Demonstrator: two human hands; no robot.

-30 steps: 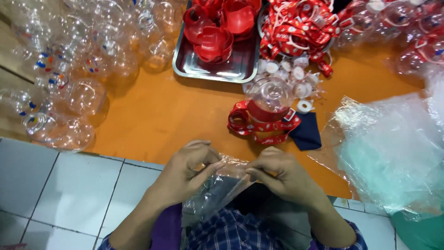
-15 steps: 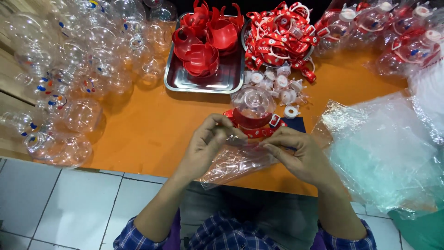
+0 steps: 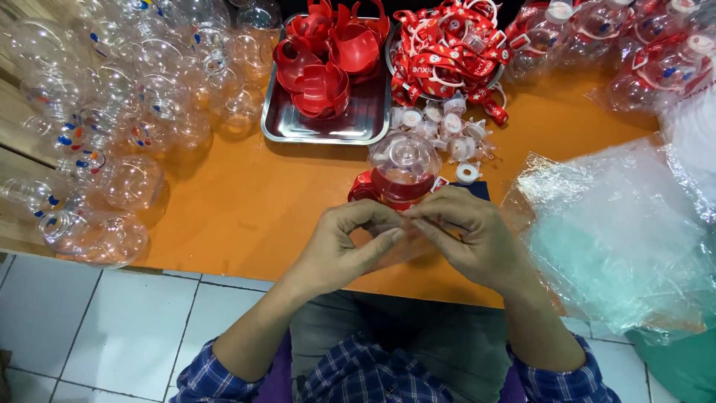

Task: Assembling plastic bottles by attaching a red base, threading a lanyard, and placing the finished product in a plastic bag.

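Both hands meet at the near edge of the orange table (image 3: 246, 209). The left hand (image 3: 339, 246) and the right hand (image 3: 477, 239) pinch a small clear plastic bag (image 3: 384, 250) between thumbs and fingertips, so each is closed on the film. The bag hangs between and just under the two hands. Just beyond the fingertips stands a clear round bottle in a red holder (image 3: 403, 170). Farther back sit a steel tray (image 3: 328, 127) of red holders, white caps (image 3: 447, 134) and red straps (image 3: 447, 52). A heap of clear bags (image 3: 619, 231) lies to the right.
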